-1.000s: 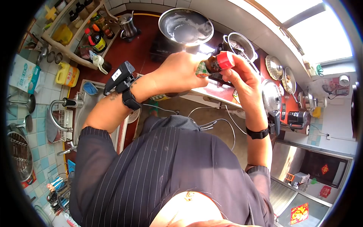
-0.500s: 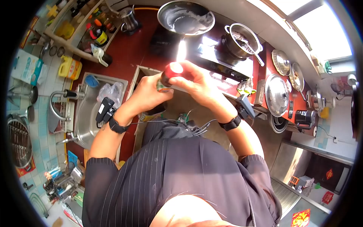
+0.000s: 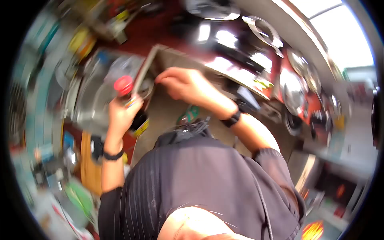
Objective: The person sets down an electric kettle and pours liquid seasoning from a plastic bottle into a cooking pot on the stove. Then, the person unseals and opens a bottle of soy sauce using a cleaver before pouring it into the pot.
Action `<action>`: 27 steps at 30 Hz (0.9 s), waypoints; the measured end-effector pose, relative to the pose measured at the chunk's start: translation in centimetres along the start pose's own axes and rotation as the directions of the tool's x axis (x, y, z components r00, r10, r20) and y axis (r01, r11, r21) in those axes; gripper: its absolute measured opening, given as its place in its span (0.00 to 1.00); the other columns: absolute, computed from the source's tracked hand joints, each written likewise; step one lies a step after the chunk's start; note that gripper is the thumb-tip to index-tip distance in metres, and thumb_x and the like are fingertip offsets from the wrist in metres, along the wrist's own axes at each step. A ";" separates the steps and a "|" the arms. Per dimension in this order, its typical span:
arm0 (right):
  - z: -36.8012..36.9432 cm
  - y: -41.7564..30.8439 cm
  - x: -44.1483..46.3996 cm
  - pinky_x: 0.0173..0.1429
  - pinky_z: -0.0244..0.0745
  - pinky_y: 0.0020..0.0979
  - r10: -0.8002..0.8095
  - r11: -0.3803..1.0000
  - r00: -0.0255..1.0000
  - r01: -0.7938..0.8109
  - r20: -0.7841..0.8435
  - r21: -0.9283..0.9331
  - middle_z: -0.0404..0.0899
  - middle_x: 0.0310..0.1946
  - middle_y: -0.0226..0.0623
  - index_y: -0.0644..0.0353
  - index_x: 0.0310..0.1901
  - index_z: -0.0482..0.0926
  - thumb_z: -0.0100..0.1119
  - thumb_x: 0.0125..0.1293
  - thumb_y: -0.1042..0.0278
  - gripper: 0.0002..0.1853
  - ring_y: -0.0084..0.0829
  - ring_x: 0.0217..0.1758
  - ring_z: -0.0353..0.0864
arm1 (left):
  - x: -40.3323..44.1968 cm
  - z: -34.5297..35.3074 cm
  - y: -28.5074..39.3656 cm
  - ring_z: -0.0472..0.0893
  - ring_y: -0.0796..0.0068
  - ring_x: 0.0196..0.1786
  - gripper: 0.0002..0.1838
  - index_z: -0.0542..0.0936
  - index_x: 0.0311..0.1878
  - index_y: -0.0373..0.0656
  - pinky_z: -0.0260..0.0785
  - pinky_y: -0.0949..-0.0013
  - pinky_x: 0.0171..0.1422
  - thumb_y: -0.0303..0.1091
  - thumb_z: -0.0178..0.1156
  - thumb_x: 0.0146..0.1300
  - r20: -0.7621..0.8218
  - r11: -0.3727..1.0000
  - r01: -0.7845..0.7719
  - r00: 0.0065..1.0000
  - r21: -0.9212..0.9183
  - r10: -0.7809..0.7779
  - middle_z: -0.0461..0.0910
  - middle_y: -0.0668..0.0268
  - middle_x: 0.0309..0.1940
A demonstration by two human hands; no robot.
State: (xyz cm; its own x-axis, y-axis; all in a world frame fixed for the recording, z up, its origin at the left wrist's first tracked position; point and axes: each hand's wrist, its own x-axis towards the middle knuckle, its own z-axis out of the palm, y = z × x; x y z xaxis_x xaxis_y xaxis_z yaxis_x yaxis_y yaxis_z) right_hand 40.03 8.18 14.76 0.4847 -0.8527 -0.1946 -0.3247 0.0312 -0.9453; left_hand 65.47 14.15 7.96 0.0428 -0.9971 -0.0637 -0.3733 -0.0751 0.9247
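My left hand (image 3: 122,114) is wrapped around a dark red-capped bottle (image 3: 123,85), held between me and the sink's near edge. The bottle's red top points up toward my view; a dark lower part with a yellow label (image 3: 141,129) shows below my hand. My right hand (image 3: 184,85) is apart from the bottle, over the open gap in front of the counter. Its fingers are curled in, and blur hides whether anything is between them. Both wrists wear black bands.
The steel sink (image 3: 90,102), with a plastic bag (image 3: 125,68), lies at the left. A wok (image 3: 212,10) and a pot (image 3: 264,32) stand on the stove. Lids (image 3: 291,92) lie on the right counter. A wooden board (image 3: 91,164) is at lower left.
My hands have come apart. My left hand has carried the bottle left and closer to me; my right hand has left its cap and moved slightly left and down. The view has shifted and blurred.
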 end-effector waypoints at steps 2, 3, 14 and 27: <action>4.1 -0.4 -1.0 0.33 0.69 0.23 0.031 0.999 0.998 -0.030 0.055 -0.022 0.72 0.22 0.21 0.59 0.52 0.84 0.52 0.80 0.64 0.13 0.15 0.26 0.71 | -4.9 -2.5 -0.2 0.80 0.81 0.35 0.10 0.82 0.40 0.37 0.74 0.70 0.42 0.33 0.70 0.64 -0.097 0.998 -0.012 0.995 -0.057 0.007 0.83 0.71 0.32; 5.2 -0.1 -1.3 0.32 0.67 0.22 0.008 0.999 0.994 -0.002 0.107 -0.052 0.72 0.22 0.21 0.60 0.52 0.84 0.51 0.80 0.64 0.13 0.14 0.26 0.70 | -6.6 -3.4 -0.2 0.79 0.81 0.35 0.10 0.81 0.39 0.36 0.73 0.69 0.42 0.33 0.70 0.63 -0.144 0.996 -0.048 0.989 -0.078 0.037 0.82 0.71 0.31; 19.3 -1.7 -1.6 0.35 0.71 0.28 -0.141 0.951 0.874 0.250 0.464 -0.182 0.78 0.23 0.31 0.63 0.51 0.84 0.56 0.75 0.69 0.11 0.20 0.27 0.74 | -27.9 -13.6 -8.0 0.78 0.77 0.29 0.11 0.81 0.40 0.37 0.73 0.67 0.37 0.34 0.69 0.61 -0.560 0.980 0.156 0.804 -0.126 -0.200 0.80 0.68 0.25; 17.2 9.1 -3.0 0.40 0.78 0.27 0.023 0.954 0.851 0.138 0.524 -0.266 0.85 0.31 0.35 0.63 0.52 0.84 0.58 0.72 0.70 0.12 0.23 0.32 0.82 | -35.9 -8.5 -8.8 0.82 0.78 0.31 0.07 0.82 0.33 0.38 0.75 0.69 0.40 0.32 0.68 0.60 -0.735 0.896 0.374 0.534 -0.238 -0.418 0.84 0.67 0.26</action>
State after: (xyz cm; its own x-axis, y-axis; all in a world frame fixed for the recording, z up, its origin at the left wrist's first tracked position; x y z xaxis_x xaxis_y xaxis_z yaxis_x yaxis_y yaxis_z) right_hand 49.59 19.98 2.21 0.8308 -0.4521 -0.3246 -0.4588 -0.2261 -0.8593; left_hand 75.05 50.75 5.33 0.8601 -0.4890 -0.1450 -0.0975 -0.4367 0.8943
